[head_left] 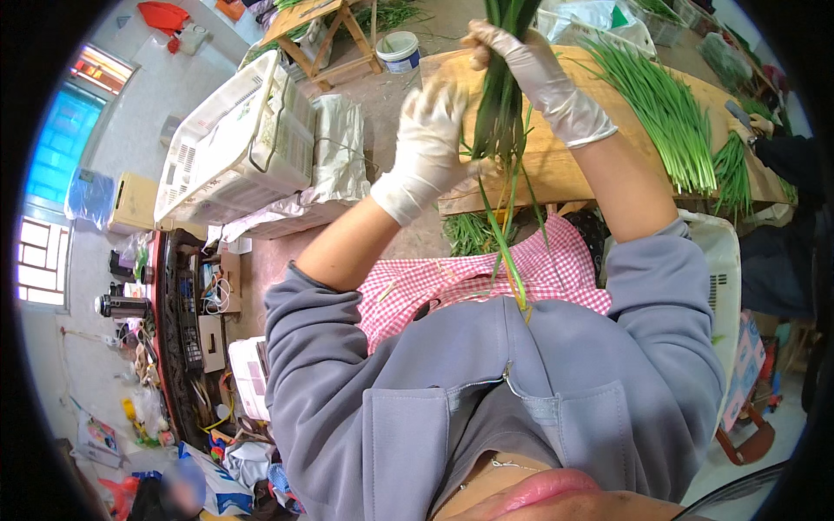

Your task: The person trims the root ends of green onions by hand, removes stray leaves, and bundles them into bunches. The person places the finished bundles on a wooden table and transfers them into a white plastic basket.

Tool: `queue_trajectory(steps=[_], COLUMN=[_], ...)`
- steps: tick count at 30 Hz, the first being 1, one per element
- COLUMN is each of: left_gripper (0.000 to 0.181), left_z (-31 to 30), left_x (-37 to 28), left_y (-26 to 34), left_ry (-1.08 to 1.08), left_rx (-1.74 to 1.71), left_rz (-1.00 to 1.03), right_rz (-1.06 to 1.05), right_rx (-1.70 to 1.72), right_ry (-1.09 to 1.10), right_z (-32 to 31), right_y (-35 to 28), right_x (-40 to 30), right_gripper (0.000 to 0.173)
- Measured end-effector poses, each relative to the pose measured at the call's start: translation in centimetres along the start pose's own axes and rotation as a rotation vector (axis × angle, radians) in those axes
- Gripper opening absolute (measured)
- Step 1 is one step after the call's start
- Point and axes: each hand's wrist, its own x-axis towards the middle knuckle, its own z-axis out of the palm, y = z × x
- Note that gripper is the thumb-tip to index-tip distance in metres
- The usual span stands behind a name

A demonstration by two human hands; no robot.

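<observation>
My right hand (pixel 531 75), in a white glove, is closed around a bunch of long green leaves (pixel 498 104), apparently garlic chives, held up above the wooden table. My left hand (pixel 427 140), also gloved, is beside the bunch with its fingers spread and slightly blurred. Its thumb reaches the lower end of the bunch; whether it touches cannot be told. Several loose green and yellowed leaves (pixel 505 244) trail below the bunch, in front of my jacket and checked apron (pixel 417 280).
On the wooden table (pixel 560 169) lies a large pile of chives (pixel 658 111). Further right, a co-worker's gloved hand (pixel 739 130) is near a dark object and more greens. A white plastic crate (pixel 280 130) stands left, a bucket (pixel 399 53) beyond. Cut greens (pixel 469 234) show below the table edge.
</observation>
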Motion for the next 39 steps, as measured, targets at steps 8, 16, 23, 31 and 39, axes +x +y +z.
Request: queue_trajectory(steps=[8, 16, 23, 31, 39], left_gripper=[0.034, 0.023, 0.021, 0.032, 0.052], left_z=[5.6, 4.9, 10.6, 2.8, -2.2], left_x=[-3.5, -3.4, -7.1, -14.3, -7.1], left_y=[0.6, 1.0, 0.5, -1.8, -0.2], left_ry=[0.095, 0.367, 0.163, -1.013, 0.237], left_rx=[-1.032, -1.484, -1.918, -0.465, -0.449], left_rz=[-0.366, -0.609, -1.008, -0.261, -0.086], right_rz=[-0.002, -0.047, -0.112, -0.171, 0.052], right_rx=[0.256, 0.506, 0.600, 0.652, 0.719], right_ry=[0.246, 0.415, 0.346, 0.370, 0.247], right_z=[-2.4, -6.6, -8.8, -8.8, -6.4], right_y=[-3.7, -3.9, -4.9, -8.8, -8.0], right_x=[2.4, 3.5, 4.1, 2.7, 2.5], right_gripper=[0.034, 0.035, 0.036, 0.032, 0.035])
